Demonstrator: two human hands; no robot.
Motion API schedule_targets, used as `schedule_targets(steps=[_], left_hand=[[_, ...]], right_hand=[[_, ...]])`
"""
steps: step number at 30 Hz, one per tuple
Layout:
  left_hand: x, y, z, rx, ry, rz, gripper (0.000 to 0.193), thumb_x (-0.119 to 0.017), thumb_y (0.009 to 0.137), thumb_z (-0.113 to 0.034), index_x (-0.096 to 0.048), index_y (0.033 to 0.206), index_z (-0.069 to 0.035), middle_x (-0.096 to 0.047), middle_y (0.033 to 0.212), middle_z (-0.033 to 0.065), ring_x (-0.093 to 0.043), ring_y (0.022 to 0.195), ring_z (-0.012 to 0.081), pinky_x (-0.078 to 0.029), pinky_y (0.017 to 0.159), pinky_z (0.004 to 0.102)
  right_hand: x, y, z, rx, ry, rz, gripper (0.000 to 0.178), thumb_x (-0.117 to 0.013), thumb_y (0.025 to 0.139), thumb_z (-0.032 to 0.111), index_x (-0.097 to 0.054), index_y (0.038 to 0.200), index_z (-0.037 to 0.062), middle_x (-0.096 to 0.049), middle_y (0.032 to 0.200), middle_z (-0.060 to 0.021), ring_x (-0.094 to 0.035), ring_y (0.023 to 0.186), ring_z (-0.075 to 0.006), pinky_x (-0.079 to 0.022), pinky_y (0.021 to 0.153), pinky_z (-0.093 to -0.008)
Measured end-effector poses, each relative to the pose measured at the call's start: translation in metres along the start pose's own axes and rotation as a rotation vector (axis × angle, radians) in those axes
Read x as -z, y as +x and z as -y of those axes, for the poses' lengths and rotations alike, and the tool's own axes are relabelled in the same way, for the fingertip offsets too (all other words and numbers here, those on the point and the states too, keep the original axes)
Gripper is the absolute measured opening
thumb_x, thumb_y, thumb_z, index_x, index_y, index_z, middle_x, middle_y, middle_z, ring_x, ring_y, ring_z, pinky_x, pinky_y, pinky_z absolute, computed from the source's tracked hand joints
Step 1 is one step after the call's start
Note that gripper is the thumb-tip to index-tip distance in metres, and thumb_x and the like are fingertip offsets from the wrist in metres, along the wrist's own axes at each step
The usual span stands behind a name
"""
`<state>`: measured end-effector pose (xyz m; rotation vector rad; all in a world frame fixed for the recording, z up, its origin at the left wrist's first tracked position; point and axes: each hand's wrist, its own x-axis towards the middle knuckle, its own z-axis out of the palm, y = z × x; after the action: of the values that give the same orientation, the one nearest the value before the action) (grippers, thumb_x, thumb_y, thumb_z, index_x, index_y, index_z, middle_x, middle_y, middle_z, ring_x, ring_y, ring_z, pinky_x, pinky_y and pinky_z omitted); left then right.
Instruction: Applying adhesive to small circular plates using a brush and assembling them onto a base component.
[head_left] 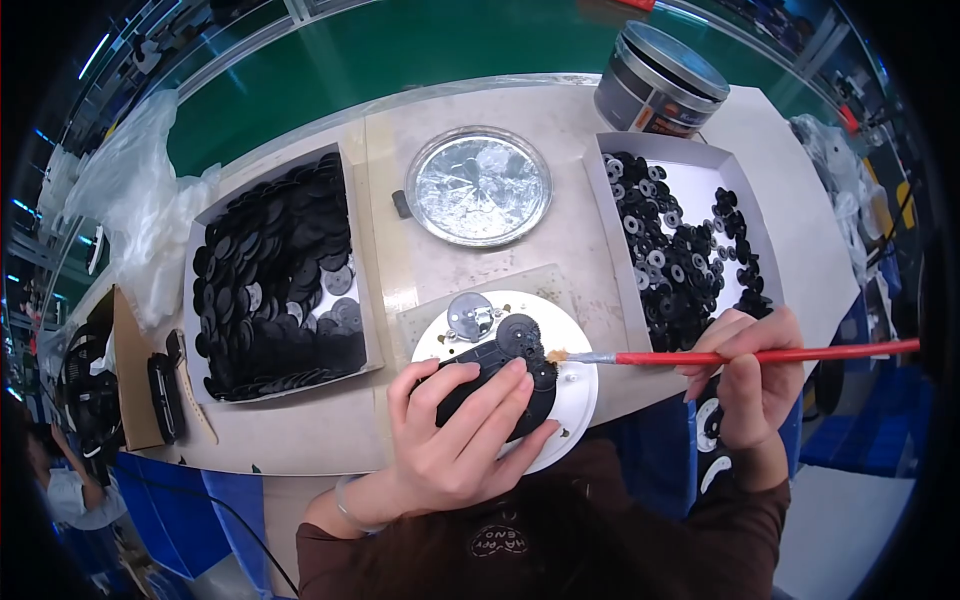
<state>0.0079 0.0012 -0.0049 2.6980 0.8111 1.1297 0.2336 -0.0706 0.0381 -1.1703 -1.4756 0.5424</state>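
My left hand lies over a black plastic gear housing, its fingers pressed on the part. Beneath the housing is a white round plate with a silver motor near its far edge. Dark toothed gears show at the right end of the housing. In my right hand is a thin red-handled paintbrush, held level between thumb and fingers. The brush's bristles touch or nearly touch the gears; the exact contact is too small to tell.
Left stands a box of black discs; right, a box of small black and grey gears. A round metal lid with a shiny smeared surface lies between them. Behind the right box is a large tin. Plastic bags hang at the far left.
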Motion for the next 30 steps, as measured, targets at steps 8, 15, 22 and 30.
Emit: schedule_targets(steps=[8,15,22,30], left_hand=[[0.0,0.001,0.0,0.013,-0.006,0.001,0.03,-0.074,0.061,-0.023,-0.066,0.085,-0.007,-0.063,0.097,0.0005,-0.049,0.085,0.0189,-0.036,0.08,0.0349],[0.0,0.0,0.001,0.005,-0.013,0.012,0.033,-0.075,0.06,-0.023,-0.066,0.087,-0.007,-0.063,0.097,0.0013,-0.048,0.088,0.0202,-0.036,0.079,0.0361],[0.003,-0.001,0.004,-0.003,-0.036,0.014,0.034,-0.077,0.058,-0.022,-0.066,0.087,-0.007,-0.063,0.096,0.0022,-0.048,0.089,0.0218,-0.038,0.076,0.0356],[0.0,0.001,0.004,-0.036,-0.075,-0.03,0.032,-0.075,0.06,-0.021,-0.065,0.085,-0.005,-0.063,0.094,0.003,-0.05,0.085,0.023,-0.039,0.076,0.0359]], right_hand=[[0.003,0.004,0.005,0.123,-0.019,0.058,0.005,-0.048,0.079,-0.003,-0.048,0.085,-0.0029,-0.059,0.066,-0.0134,-0.055,0.054,-0.0157,-0.046,0.056,-0.0253],[0.007,0.0,0.005,0.084,0.003,0.089,0.005,-0.048,0.082,0.001,-0.048,0.085,-0.0032,-0.06,0.069,-0.015,-0.055,0.054,-0.0152,-0.045,0.056,-0.0252],[-0.001,0.005,0.002,0.14,-0.06,0.044,0.01,-0.048,0.085,0.011,-0.046,0.084,0.0015,-0.058,0.064,-0.0116,-0.049,0.048,-0.0125,-0.041,0.052,-0.024],[-0.021,0.054,-0.027,-0.084,0.004,-0.082,0.015,-0.045,0.09,0.011,-0.051,0.096,-0.0014,-0.057,0.073,-0.0089,-0.052,0.061,-0.0072,-0.041,0.039,-0.0164]])
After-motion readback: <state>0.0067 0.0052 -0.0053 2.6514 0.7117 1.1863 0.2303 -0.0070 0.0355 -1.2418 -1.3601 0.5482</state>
